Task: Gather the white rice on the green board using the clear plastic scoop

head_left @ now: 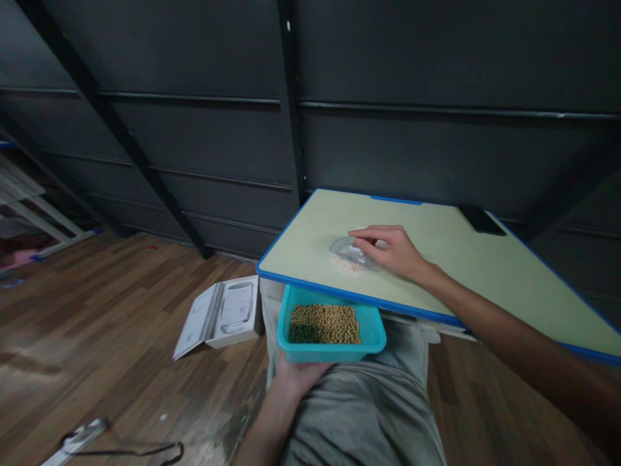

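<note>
A teal plastic tray with round tan beans in it rests on my left hand, which supports it from below beside the table's near edge. The fingers of that hand are mostly hidden under the tray. Over the tabletop, my right hand pinches a clear semicircular protractor between thumb and fingers. Its edge is at a small patch of pale, fine grains spread on the table. What the grains are is too small to tell.
The pale yellow folding table has a blue rim. A black phone lies at its far right. An opened white box sits on the wood floor, left of my legs. A strapped object lies lower left. A dark panelled wall stands behind.
</note>
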Motion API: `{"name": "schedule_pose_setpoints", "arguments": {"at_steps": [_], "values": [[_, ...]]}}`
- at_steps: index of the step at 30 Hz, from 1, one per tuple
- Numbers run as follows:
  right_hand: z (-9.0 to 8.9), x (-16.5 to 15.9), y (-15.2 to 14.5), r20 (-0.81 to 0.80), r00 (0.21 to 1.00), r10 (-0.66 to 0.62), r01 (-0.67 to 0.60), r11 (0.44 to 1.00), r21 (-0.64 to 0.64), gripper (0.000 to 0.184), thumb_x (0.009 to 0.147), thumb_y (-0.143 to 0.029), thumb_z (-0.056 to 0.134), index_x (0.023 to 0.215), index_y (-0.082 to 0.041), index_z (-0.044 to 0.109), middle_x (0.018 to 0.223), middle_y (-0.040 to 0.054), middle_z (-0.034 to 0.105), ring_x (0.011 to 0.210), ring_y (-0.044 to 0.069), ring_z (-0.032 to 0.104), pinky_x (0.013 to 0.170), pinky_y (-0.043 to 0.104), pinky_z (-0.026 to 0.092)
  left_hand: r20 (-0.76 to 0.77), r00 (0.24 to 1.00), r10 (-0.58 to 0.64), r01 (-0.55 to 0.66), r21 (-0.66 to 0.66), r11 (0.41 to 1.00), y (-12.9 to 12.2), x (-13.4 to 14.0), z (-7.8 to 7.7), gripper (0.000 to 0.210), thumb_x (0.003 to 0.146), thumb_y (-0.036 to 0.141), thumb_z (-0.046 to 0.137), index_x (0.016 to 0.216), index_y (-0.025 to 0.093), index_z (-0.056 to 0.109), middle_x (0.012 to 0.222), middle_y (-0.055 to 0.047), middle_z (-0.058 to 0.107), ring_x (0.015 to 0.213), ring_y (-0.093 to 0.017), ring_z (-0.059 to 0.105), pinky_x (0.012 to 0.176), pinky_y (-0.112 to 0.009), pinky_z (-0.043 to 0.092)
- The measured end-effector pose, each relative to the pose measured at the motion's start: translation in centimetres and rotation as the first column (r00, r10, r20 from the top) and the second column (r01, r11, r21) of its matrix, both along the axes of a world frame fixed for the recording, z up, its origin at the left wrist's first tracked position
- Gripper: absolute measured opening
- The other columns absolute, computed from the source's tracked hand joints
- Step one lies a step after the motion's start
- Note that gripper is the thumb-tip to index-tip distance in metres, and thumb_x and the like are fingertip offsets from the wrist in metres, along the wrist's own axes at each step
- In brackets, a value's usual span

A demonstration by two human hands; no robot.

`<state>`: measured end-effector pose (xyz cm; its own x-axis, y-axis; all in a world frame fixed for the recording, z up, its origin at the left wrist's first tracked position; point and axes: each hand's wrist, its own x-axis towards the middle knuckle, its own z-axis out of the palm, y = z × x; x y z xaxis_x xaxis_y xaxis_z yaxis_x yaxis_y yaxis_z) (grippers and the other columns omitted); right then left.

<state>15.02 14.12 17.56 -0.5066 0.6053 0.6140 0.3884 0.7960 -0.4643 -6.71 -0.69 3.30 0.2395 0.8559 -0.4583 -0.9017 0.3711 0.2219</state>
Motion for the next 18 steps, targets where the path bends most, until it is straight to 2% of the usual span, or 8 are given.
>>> {"name": "schedule_pose_setpoints", "arguments": {"at_steps": [6,10,14,18], "values": [[-0.4,-0.5,-0.2,0.001,1.0,0.019,-0.019,1.0,0.013,0.025,0.099,-0.03,0.062,0.115,-0.021,0.08,0.099,0.0071,0.08,0.083,0.018,0.069,0.076,0.033,0.052,-0.035,0.999,-0.028,0.027,-0.027,0.999,-0.2,0.0,-0.7,0.065,0.09,0.033,0.06,0.153,0.032,0.046,0.149,-0.009,0.062,0.139,-0.039,0.055,0.113,-0.066,0.045],[-0.5,-0.6,-0.2,0.049,0.998,0.037,-0.038,0.999,0.008,0.027,0.1,-0.029,0.061,0.118,-0.022,0.079,0.099,0.0072,0.08,0.085,0.018,0.069,0.077,0.032,0.05,-0.032,0.998,-0.052,0.052,0.002,0.999,-0.3,0.5,-1.9,0.066,0.091,0.035,0.06,0.155,0.037,0.042,0.151,-0.008,0.06,0.139,-0.037,0.055,0.115,-0.065,0.043],[-0.6,-0.7,-0.4,0.06,0.997,0.048,-0.048,0.999,-0.007,0.027,0.101,-0.032,0.061,0.118,-0.024,0.08,0.103,0.0068,0.081,0.084,0.017,0.07,0.077,0.032,0.051,0.008,0.998,-0.056,0.056,0.051,0.997,-0.2,0.8,-3.0,0.071,0.092,0.038,0.059,0.159,0.034,0.035,0.152,-0.012,0.058,0.139,-0.037,0.055,0.116,-0.067,0.039],[-0.7,-0.9,-0.7,0.066,0.996,0.056,-0.055,0.998,-0.009,0.026,0.1,-0.032,0.062,0.117,-0.024,0.08,0.103,0.0064,0.081,0.083,0.017,0.07,0.077,0.032,0.052,0.013,1.0,-0.026,0.026,0.022,0.999,0.0,0.5,-3.0,0.071,0.089,0.032,0.063,0.156,0.035,0.041,0.147,-0.01,0.064,0.136,-0.035,0.058,0.116,-0.062,0.042]]}}
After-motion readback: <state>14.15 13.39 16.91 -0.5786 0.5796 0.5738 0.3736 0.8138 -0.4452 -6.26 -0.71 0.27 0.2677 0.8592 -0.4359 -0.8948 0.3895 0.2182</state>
